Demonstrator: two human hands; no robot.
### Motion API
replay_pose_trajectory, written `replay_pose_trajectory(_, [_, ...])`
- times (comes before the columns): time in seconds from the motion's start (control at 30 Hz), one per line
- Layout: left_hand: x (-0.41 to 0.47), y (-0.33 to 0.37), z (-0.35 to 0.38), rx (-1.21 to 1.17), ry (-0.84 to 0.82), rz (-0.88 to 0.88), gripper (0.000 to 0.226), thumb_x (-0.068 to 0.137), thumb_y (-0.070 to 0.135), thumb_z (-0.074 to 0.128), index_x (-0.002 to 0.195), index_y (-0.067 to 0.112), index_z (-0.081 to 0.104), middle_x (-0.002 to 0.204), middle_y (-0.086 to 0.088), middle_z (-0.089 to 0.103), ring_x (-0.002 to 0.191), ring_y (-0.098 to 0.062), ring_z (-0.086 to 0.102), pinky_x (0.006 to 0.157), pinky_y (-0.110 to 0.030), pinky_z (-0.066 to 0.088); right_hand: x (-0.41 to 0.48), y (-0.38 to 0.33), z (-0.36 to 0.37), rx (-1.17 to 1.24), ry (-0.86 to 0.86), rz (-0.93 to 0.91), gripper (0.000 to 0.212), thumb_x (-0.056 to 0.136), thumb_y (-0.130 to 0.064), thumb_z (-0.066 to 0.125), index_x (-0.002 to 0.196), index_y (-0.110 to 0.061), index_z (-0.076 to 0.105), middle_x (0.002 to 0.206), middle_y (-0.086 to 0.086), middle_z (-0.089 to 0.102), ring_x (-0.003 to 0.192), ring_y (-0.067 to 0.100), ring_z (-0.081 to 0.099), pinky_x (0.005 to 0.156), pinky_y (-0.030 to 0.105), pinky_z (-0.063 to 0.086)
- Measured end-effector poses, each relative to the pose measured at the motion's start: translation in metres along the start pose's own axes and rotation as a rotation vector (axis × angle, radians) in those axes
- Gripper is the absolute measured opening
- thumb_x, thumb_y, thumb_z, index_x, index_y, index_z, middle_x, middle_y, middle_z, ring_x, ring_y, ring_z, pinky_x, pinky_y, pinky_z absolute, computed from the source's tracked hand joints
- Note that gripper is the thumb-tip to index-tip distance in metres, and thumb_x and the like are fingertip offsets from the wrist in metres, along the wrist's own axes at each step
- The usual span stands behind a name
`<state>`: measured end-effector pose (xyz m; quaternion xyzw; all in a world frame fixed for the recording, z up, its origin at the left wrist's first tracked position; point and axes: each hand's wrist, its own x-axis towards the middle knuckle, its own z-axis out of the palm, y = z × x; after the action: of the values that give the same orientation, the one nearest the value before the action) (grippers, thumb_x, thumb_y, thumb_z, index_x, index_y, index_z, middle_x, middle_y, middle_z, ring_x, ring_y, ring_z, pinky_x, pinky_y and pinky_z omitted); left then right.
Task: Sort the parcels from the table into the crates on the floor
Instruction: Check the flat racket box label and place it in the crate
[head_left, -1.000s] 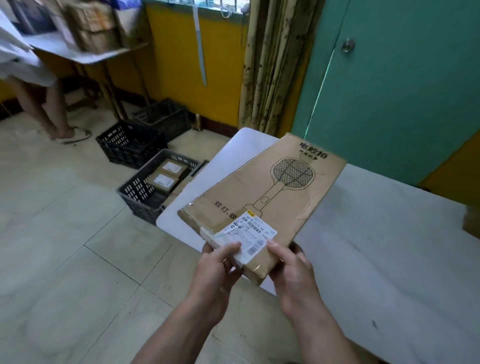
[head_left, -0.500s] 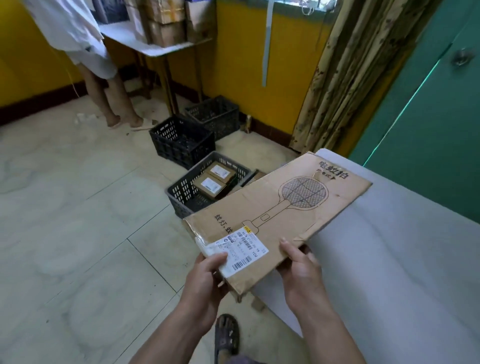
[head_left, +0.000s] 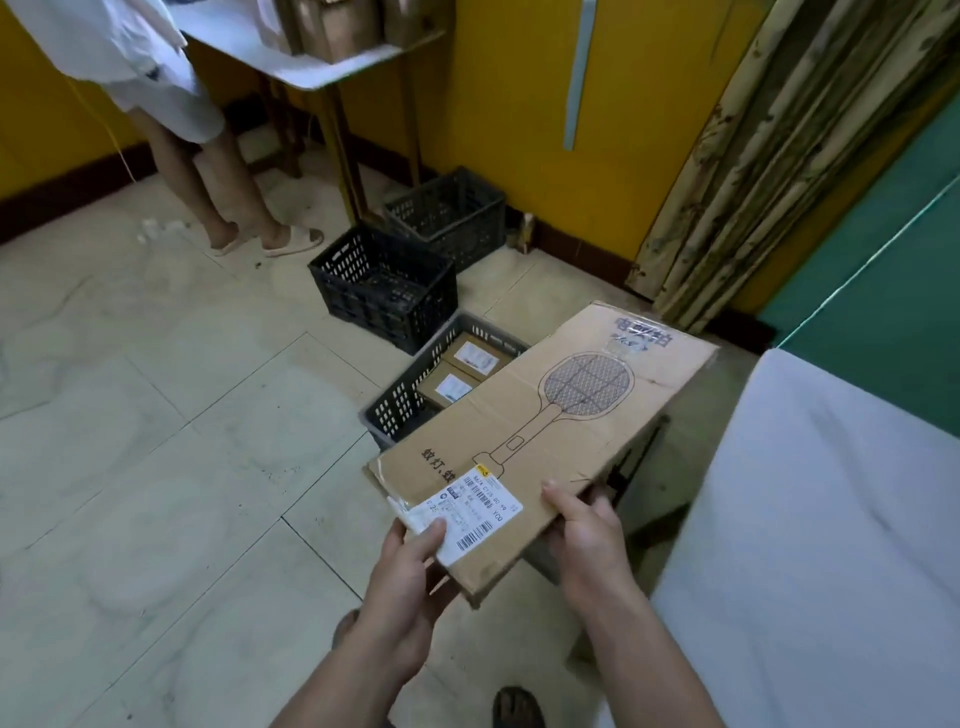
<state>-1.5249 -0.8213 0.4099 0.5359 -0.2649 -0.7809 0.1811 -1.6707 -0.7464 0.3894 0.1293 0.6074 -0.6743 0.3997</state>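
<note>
A long flat cardboard parcel (head_left: 545, 431) printed with a racket drawing and bearing a white shipping label is held in the air, off the white table (head_left: 831, 545). My left hand (head_left: 410, 571) grips its near corner, thumb on the label. My right hand (head_left: 587, 535) grips the near edge, thumb on top. Below the parcel's far end stands a grey crate (head_left: 410, 400) on the floor holding two small brown boxes. Two more black crates, the middle crate (head_left: 379, 291) and the far crate (head_left: 447, 213), look empty.
A person (head_left: 171, 119) in white clothes and sandals stands at a second table (head_left: 311, 67) stacked with boxes at the upper left. A curtain (head_left: 779, 156) hangs by the yellow wall. Tiled floor stretches to the left. My foot (head_left: 514, 706) shows at the bottom.
The parcel has swung left off the table and now hangs over the floor above the nearest crate. Both hands keep the same hold. The view has turned left and down.
</note>
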Motion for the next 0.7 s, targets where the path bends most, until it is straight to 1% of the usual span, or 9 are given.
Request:
replay_pose_trajectory(0.1, [0.052,0.04,-0.022,0.025,-0.031,-0.063,0.025,0.1,0.012,0.054,0.124,0.016,0.06,0.104,-0.008,0.077,0.088,-0.024,0.071,0.069,-0.037,0.058,0.033,0.009,0.055,-0.034,0.045,-0.001,0.014,0.095,-0.008,0.064,0.109,-0.011,0.062,0.108,0.011,0.073,0.098,0.028,0.07,0.087,0.042,0.056])
replay_pose_trajectory(0.17, [0.073,0.056,-0.028,0.021,-0.031,-0.119,0.028,0.1,0.01,0.053,0.127,0.012,0.059,0.107,-0.012,0.075,0.088,-0.026,0.07,0.069,-0.038,0.059,0.043,0.008,0.077,-0.073,0.042,-0.024,0.014,0.096,-0.008,0.063,0.11,-0.011,0.063,0.108,0.011,0.074,0.1,0.029,0.07,0.09,0.047,0.057])
replay_pose_trajectory(0.27, [0.122,0.099,-0.049,0.085,-0.07,-0.226,0.031,0.1,0.009,0.051,0.13,0.007,0.058,0.103,-0.013,0.073,0.083,-0.026,0.069,0.063,-0.036,0.061,0.065,0.015,0.128,-0.093,0.114,-0.033,0.021,0.095,-0.008,0.065,0.116,-0.009,0.061,0.111,0.012,0.073,0.102,0.028,0.07,0.091,0.045,0.056])
replay_pose_trajectory(0.37, [0.163,0.131,-0.057,0.132,-0.093,-0.293,0.03,0.1,0.011,0.051,0.128,0.005,0.058,0.099,-0.014,0.074,0.08,-0.026,0.069,0.062,-0.035,0.061,0.086,0.019,0.165,-0.077,0.183,-0.025,0.024,0.093,-0.01,0.067,0.117,-0.01,0.06,0.112,0.012,0.073,0.1,0.027,0.07,0.092,0.045,0.056])
replay_pose_trajectory(0.47, [0.193,0.151,-0.054,0.203,-0.096,-0.343,0.027,0.1,0.012,0.051,0.125,0.005,0.06,0.093,-0.011,0.075,0.077,-0.024,0.069,0.06,-0.034,0.061,0.106,0.016,0.186,-0.083,0.231,-0.012,0.024,0.094,-0.011,0.066,0.117,-0.009,0.06,0.11,0.01,0.073,0.096,0.023,0.07,0.086,0.041,0.058])
replay_pose_trajectory(0.53, [0.215,0.159,-0.049,0.284,-0.102,-0.374,0.026,0.1,0.012,0.053,0.122,0.005,0.062,0.091,-0.01,0.076,0.079,-0.023,0.068,0.066,-0.036,0.057,0.123,0.013,0.192,-0.084,0.25,-0.007,0.025,0.095,-0.011,0.065,0.119,-0.009,0.059,0.109,0.008,0.072,0.091,0.017,0.068,0.071,0.028,0.056])
replay_pose_trajectory(0.57, [0.228,0.162,-0.045,0.318,-0.1,-0.391,0.025,0.099,0.012,0.053,0.121,0.004,0.062,0.092,-0.011,0.075,0.082,-0.024,0.067,0.069,-0.036,0.055,0.132,0.011,0.194,-0.071,0.262,-0.006,0.025,0.095,-0.011,0.065,0.12,-0.01,0.058,0.109,0.007,0.072,0.089,0.014,0.067,0.063,0.022,0.053])
replay_pose_trajectory(0.6, [0.239,0.165,-0.039,0.336,-0.099,-0.408,0.023,0.099,0.011,0.054,0.119,0.003,0.063,0.095,-0.013,0.074,0.084,-0.025,0.067,0.071,-0.036,0.054,0.143,0.008,0.196,-0.066,0.259,-0.014,0.026,0.096,-0.011,0.064,0.121,-0.011,0.058,0.11,0.006,0.071,0.089,0.012,0.067,0.06,0.019,0.05])
replay_pose_trajectory(0.7, [0.282,0.165,-0.016,0.408,-0.095,-0.463,0.023,0.1,0.013,0.054,0.117,0.002,0.064,0.099,-0.015,0.075,0.088,-0.026,0.066,0.072,-0.037,0.054,0.184,0.0,0.199,-0.041,0.259,0.002,0.028,0.097,-0.013,0.062,0.124,-0.017,0.056,0.111,0.002,0.071,0.093,0.014,0.067,0.065,0.024,0.049])
